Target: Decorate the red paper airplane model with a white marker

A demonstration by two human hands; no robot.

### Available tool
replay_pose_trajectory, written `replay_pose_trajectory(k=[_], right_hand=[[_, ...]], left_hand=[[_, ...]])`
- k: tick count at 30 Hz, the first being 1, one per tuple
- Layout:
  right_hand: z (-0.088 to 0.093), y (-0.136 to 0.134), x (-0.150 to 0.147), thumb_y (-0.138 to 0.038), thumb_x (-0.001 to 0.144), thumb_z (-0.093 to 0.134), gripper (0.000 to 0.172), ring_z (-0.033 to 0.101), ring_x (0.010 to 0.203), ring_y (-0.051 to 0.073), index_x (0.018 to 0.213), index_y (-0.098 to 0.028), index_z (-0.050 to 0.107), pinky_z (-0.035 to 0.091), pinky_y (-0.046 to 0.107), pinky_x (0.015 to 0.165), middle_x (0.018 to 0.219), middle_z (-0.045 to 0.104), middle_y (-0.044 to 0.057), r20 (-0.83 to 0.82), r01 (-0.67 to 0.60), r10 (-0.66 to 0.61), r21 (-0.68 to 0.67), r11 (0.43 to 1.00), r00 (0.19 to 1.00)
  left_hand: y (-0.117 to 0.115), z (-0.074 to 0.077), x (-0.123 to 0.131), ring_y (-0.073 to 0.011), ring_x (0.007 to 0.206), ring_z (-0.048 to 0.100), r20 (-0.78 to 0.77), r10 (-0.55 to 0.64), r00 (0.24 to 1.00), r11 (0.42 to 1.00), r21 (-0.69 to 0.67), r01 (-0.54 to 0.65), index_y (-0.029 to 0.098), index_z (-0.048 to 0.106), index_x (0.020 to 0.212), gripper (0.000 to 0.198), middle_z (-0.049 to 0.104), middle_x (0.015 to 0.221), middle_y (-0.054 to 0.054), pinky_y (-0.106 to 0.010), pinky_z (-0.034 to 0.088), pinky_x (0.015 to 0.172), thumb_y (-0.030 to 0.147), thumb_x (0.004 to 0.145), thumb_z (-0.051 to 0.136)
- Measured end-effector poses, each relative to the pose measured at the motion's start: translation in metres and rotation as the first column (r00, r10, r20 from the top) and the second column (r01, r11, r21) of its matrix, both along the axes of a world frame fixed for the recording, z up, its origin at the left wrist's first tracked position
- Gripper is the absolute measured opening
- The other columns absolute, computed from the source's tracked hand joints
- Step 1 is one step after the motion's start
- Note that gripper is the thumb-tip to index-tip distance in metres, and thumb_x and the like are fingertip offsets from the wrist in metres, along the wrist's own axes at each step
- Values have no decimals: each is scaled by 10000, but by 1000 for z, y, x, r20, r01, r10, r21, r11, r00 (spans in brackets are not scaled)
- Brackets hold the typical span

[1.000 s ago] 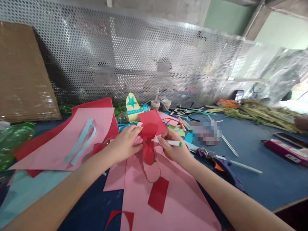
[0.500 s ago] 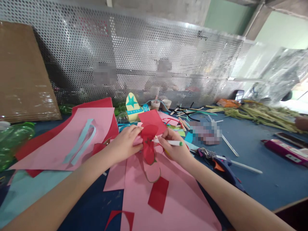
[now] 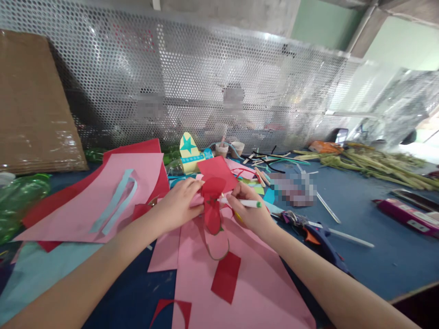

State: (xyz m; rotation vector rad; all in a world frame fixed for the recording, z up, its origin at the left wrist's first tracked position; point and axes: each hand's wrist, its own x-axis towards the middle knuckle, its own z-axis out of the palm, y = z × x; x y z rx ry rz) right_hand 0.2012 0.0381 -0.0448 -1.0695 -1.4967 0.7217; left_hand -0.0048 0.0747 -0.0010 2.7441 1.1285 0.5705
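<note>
My right hand (image 3: 249, 203) is closed round a white marker (image 3: 242, 202) with a green end. The marker's tip meets a long red paper cutout (image 3: 212, 217), where small dark marks show. From the other side, my left hand (image 3: 187, 198) grips the cutout's edge with its fingers closed; the fingertips are partly hidden. Under the cutout's lower end lies a rounded pink paper shape (image 3: 218, 244) with a dark outline. A large pink sheet (image 3: 260, 278) spreads beneath, bearing a small dark red rectangle (image 3: 226, 277).
Right of my right hand lies a dark blue glue gun (image 3: 322, 242) with an orange trigger. Pink and red sheets (image 3: 82, 201) and a green plastic bottle (image 3: 24, 201) are at the left. Behind stand a star-decorated yellow piece (image 3: 188, 145) and small cups (image 3: 237, 148). Dry stalks (image 3: 373, 164) lie far right.
The marker and both my hands hold almost the same place. At the far right edge, a blurred shape by the stalks has mostly slipped out of view.
</note>
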Motion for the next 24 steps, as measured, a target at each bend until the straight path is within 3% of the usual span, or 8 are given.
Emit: replay_pose_trajectory(k=[7, 14, 24], right_hand=[[5, -5, -3, -294, 804, 561, 241, 336, 503, 94, 660, -220, 383, 282, 236, 478, 568, 392, -63, 4, 1, -1, 29, 1000, 1000], [9, -12, -8, -276, 795, 589, 150, 480, 592, 120, 716, -211, 479, 379, 251, 552, 665, 536, -22, -9, -75, 76, 26, 997, 997], [5, -9, -7, -245, 785, 613, 158, 491, 604, 122, 705, -211, 481, 396, 256, 580, 665, 540, -27, -39, -59, 60, 27, 998, 997]], left_hand=[[2, -2, -1, -279, 1153, 520, 20, -3, 1000, 1000, 9, 3, 200, 506, 1155, 352, 556, 1202, -108, -448, 441, 964, 279, 820, 577], [1, -1, 0, -278, 1156, 516, 8, -7, 1000, 1000, 14, 7, 206, 500, 1153, 358, 556, 1201, -102, -445, 440, 962, 272, 814, 591], [1, -2, 1, -278, 1150, 514, -6, 9, 1000, 1000, 2, -9, 193, 498, 1169, 370, 549, 1201, -112, -447, 436, 969, 250, 816, 591]])
